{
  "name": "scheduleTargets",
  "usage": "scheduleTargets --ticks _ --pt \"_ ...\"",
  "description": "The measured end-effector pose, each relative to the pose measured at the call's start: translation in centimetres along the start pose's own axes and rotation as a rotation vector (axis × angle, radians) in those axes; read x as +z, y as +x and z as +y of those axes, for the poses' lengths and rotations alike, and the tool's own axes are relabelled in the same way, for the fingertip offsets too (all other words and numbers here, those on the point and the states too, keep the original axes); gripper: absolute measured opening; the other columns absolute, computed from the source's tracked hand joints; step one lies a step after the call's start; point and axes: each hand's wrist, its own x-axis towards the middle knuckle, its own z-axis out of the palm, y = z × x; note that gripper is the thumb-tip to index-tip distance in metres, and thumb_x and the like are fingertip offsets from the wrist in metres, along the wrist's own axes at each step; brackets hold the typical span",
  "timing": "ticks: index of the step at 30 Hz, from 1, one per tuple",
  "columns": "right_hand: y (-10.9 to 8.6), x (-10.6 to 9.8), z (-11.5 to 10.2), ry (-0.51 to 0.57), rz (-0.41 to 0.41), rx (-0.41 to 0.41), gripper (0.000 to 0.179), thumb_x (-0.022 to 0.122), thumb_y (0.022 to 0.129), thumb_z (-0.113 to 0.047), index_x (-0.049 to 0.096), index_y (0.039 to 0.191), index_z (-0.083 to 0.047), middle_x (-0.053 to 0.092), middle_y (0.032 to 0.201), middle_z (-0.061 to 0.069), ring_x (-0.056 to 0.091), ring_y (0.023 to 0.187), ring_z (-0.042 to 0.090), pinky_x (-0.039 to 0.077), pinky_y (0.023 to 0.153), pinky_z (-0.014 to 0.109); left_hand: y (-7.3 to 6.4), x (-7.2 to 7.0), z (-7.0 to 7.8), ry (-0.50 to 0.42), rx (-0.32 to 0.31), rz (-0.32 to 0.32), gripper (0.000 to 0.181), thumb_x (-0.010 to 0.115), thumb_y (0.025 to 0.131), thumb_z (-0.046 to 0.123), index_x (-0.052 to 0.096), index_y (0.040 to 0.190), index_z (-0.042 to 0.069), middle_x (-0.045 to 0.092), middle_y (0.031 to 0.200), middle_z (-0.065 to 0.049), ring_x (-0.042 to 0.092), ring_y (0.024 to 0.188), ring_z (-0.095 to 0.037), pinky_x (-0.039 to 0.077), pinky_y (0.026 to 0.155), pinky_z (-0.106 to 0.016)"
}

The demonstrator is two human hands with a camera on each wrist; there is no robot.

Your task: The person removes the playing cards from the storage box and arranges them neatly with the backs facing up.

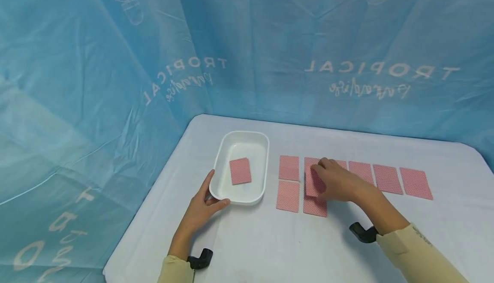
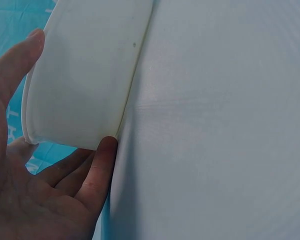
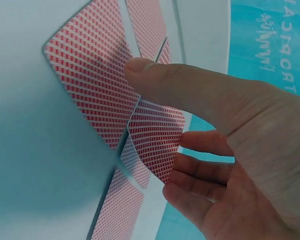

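A white plastic tray [image 1: 240, 136] sits on the left part of the table with a red-patterned playing card [image 1: 240, 171], or a small stack of them, inside. My left hand [image 1: 201, 210] holds its near left corner, the thumb at the near rim and the fingers along the left side; the left wrist view shows the fingers against the outer wall [image 2: 85, 75]. My right hand [image 1: 341, 182] holds a face-down playing card [image 1: 313, 176], which looks bent in the right wrist view [image 3: 157, 135]. It partly covers another card [image 1: 315, 207] below it.
Two cards, one far [image 1: 289, 168] and one near [image 1: 287, 196], lie just right of the tray. Beyond my right hand, several more face-down cards [image 1: 387, 179] run in a row to the right. Blue printed curtains [image 1: 270, 38] hang behind and left of the white table [image 1: 262, 248].
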Motion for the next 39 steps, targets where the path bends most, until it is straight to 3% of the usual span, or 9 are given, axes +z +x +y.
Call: scheduleTargets --ticks 15,21,33,39 --pt "-2.5 0.8 1.8 0.019 0.044 -0.016 0.092 0.090 0.063 -0.039 0.049 0.136 0.000 0.047 0.119 0.012 0.046 0.100 0.023 0.050 0.073 0.037 -0.2 -0.1 0.4 -0.005 -0.025 0.000 0.100 0.082 0.077 0.037 0.015 0.151 0.045 0.035 0.150 -0.006 0.055 0.119 -0.026 0.047 0.092 -0.040" --pt "-3.4 1.2 2.1 0.020 0.054 -0.016 0.094 0.090 0.062 -0.043 0.050 0.135 0.000 0.048 0.121 0.014 0.048 0.104 0.027 0.051 0.079 0.043 -0.2 0.0 0.4 -0.009 -0.027 -0.003 0.101 0.082 0.076 0.038 0.015 0.151 0.045 0.033 0.151 -0.005 0.054 0.120 -0.027 0.046 0.093 -0.041" --pt "-4.7 1.6 3.1 0.018 0.096 -0.011 0.093 0.092 0.059 -0.040 0.052 0.133 -0.001 0.050 0.119 0.011 0.048 0.105 0.027 0.051 0.080 0.045 0.2 -0.1 0.5 0.005 -0.029 -0.003 0.100 0.082 0.077 0.038 0.014 0.150 0.047 0.034 0.151 -0.004 0.053 0.121 -0.026 0.045 0.094 -0.044" --pt "-5.3 1.7 2.9 0.015 0.089 -0.016 0.092 0.092 0.059 -0.040 0.052 0.132 -0.001 0.050 0.120 0.012 0.049 0.107 0.029 0.051 0.081 0.046 -0.6 -0.3 1.9 -0.015 -0.034 -0.031 0.100 0.080 0.080 0.029 0.012 0.154 0.034 0.031 0.152 -0.011 0.052 0.122 -0.032 0.045 0.094 -0.045"
